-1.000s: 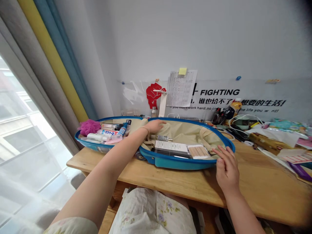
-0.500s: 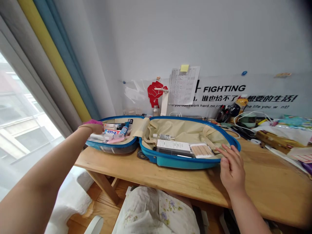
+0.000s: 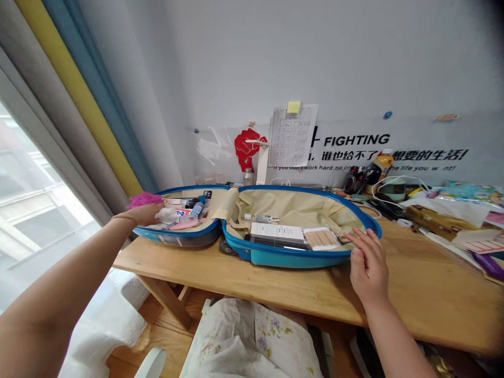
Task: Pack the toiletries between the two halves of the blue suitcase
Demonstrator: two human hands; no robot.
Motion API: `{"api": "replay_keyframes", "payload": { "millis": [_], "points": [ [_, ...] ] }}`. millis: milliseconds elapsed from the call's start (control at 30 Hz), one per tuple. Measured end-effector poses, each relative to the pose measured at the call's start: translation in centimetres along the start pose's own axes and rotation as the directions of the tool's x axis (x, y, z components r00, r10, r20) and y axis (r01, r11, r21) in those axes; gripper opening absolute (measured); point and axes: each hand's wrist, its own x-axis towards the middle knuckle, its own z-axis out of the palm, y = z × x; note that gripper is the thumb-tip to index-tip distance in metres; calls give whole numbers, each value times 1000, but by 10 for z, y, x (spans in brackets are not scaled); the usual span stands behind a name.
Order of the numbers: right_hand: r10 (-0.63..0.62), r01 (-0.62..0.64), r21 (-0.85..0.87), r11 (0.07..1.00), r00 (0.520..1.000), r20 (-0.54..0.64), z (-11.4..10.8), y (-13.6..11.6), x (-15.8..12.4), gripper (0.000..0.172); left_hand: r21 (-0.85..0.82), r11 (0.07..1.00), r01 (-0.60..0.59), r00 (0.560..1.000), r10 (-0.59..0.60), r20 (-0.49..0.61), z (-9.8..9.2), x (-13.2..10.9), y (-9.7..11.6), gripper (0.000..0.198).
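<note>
A blue hard-shell suitcase [image 3: 299, 260] lies open on the desk, with beige lining in both halves. My left hand [image 3: 146, 214] reaches into the left half, its fingers closed around a white tube [image 3: 167, 215]. A pink mesh bath puff [image 3: 144, 200] sits just behind that hand. Beside the tube are a toothpaste box [image 3: 182, 212], a blue tube [image 3: 199, 206] and a pink item [image 3: 184, 224]. My right hand [image 3: 369, 262] rests with fingers apart at the right half's front rim. Near it lie cotton swabs [image 3: 322, 239], a white box [image 3: 275, 231] and a small clear bottle [image 3: 264, 218].
The wooden desk [image 3: 421, 273] runs along the wall. To the right are a cup of pens [image 3: 354, 179], an orange-labelled bottle [image 3: 381, 167], cables and bags. A white lamp [image 3: 263, 163] and a silver-capped bottle [image 3: 248, 176] stand behind the suitcase. Curtains and a window are at left.
My left hand has come down from the bath puff and closed on the white tube, lifting it slightly. My right hand stays at the rim. The view has shifted a little.
</note>
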Motion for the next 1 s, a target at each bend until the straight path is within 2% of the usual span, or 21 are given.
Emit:
{"api": "replay_keyframes", "payload": {
  "millis": [100,167,233,333,400,467,567,633,700,833,1000],
  "points": [
    [16,-16,6,1000,1000,-2,0,-1,0,36,10,1000,-8,996,8,-91,-21,4,12,50],
    [21,-21,12,1000,1000,-3,-1,-2,0,36,5,998,-64,984,64,-165,-39,10,34,58],
    [19,-19,15,1000,1000,3,-1,-2,0,35,-3,985,-171,964,167,-205,-57,18,70,61],
    [1,-1,18,1000,1000,-2,-1,-1,0,35,-6,920,-391,903,383,-197,-74,31,140,60],
    [-10,10,20,1000,1000,-8,-1,-1,0,35,-11,864,-504,855,497,-152,-76,40,190,57],
    [-17,17,23,1000,1000,-8,-1,-1,0,34,-17,821,-571,818,567,-96,-69,51,235,55],
    [-14,14,24,1000,1000,1,-1,-1,0,34,-25,806,-591,807,591,-12,-51,67,281,49],
    [-1,0,22,1000,1000,5,-1,-1,0,35,-31,817,-575,816,576,39,-37,76,297,46],
    [6,-6,24,1000,1000,6,-1,-2,0,36,-35,831,-555,827,556,83,-24,84,301,45],
    [-4,5,32,999,1000,-3,-1,-2,0,35,-39,859,-511,845,510,163,-7,93,294,43],
    [-16,16,15,1000,1000,-1,-1,-1,-1,36,-76,878,-472,847,476,235,-1,97,288,39]
  ]
}}
